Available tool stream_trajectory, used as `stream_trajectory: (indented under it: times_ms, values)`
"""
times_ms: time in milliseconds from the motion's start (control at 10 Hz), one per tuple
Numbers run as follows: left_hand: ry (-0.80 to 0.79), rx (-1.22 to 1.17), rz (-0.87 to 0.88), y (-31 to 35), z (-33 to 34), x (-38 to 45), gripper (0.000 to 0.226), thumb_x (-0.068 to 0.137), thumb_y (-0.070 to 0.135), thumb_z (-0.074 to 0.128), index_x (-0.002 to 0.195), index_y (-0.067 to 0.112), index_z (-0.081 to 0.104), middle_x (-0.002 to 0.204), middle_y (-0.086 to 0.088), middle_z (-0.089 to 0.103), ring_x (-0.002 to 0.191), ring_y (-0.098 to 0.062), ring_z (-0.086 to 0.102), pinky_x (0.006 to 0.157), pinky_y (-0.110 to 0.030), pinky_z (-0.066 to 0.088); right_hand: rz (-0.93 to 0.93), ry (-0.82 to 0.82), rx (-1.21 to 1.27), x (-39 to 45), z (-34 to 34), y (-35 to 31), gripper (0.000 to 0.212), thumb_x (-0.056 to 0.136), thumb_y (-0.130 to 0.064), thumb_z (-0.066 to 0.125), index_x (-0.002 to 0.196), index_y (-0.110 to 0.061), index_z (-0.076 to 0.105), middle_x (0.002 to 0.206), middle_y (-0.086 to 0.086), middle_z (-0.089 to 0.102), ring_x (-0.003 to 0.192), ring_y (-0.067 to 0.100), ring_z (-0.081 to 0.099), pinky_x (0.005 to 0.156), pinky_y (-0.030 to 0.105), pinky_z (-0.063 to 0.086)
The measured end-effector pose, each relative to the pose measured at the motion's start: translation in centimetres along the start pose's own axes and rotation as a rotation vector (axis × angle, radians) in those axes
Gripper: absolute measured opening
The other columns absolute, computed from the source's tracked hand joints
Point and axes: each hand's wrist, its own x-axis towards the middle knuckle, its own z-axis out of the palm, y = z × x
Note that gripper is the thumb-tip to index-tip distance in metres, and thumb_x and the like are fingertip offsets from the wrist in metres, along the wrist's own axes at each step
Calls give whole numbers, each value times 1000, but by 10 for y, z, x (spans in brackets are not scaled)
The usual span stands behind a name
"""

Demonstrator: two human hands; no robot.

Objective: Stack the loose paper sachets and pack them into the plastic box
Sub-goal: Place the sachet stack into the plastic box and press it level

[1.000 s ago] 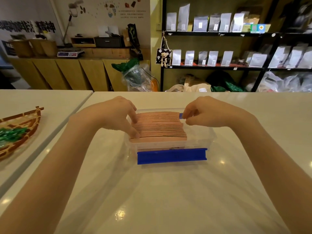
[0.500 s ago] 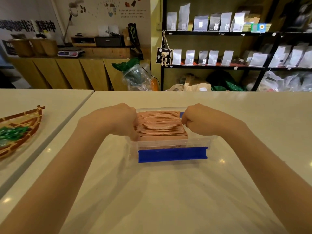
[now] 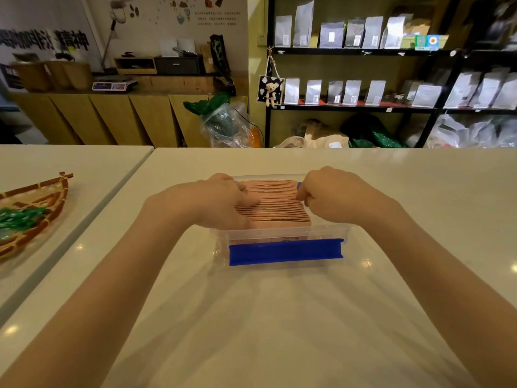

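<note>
White glossy surface (image 3: 279, 317) fills the fg; dark shelving (image 3: 361, 107) w/ silver pouches stands behind it on the right, wood cabinets (image 3: 117, 119) on the left. Clear plastic box (image 3: 330, 233) sits mid-surface, w/ a blue clip (image 3: 285, 252) along its near side. Inside it, a row of pinkish paper sachets (image 3: 275, 203) stands on edge, packed front to back and leaning a bit away from the camera, tops poking above the rim.

Both forearms reach in from the bottom corners, bare, converging on the box. Left hand (image 3: 215, 203) is palm-down at the left end of the row, wrist roughly level, fingers (image 3: 246, 201) curled over the sachet tops, thumb side lower at the near left corner of the box. It presses on the stack; fingers close together, not wrapped round anything. Right hand (image 3: 335, 197) mirrors it at the right end, knuckles up, fingers bunched into a loose fist w/ tips touching the right edges of the sachets. Can't tell if it pinches any single one.

Woven basket (image 3: 36, 214) w/ green contents lies on the adjoining surface at far left, well apart from the box.
</note>
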Motion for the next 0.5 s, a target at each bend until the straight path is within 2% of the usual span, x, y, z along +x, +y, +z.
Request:
stream_trajectory:
  times_ms: [100,200,300,400,500]
  values:
    - [-8,28,-12,1,1,1,53,89,41,39,138,36,20,152,3,19,139,-25,7,111,-44,18,-35,-23,-133,-4,2,-5,32,89,-15,48,121,-16,52,113,8,61,79,17,48,75,28,41]
    - [13,40,-13,0,2,2,53,89,36,41,138,35,21,151,2,21,138,-25,10,110,-43,21,-54,-80,-220,-7,2,-8,34,90,-17,47,125,-16,47,117,8,58,80,17,44,78,27,41]
    - [40,14,-3,1,1,-2,53,88,37,44,137,34,24,149,1,27,135,-23,17,109,-41,22,-48,-107,-125,-7,-2,-4,36,91,-17,45,127,-17,47,123,6,57,95,19,54,84,27,43]
    - [108,-45,47,-2,-3,-8,52,86,38,48,135,29,32,143,0,38,130,-20,31,104,-35,29,-73,-33,52,-7,-16,6,36,93,-16,39,128,-19,48,126,4,58,106,18,55,93,30,42]
    - [307,-244,141,-6,-12,-21,45,83,38,53,126,30,45,132,8,48,116,-7,41,91,-24,33,-143,234,288,-29,-47,14,35,94,-15,35,125,-19,51,113,3,66,91,9,56,85,21,40]
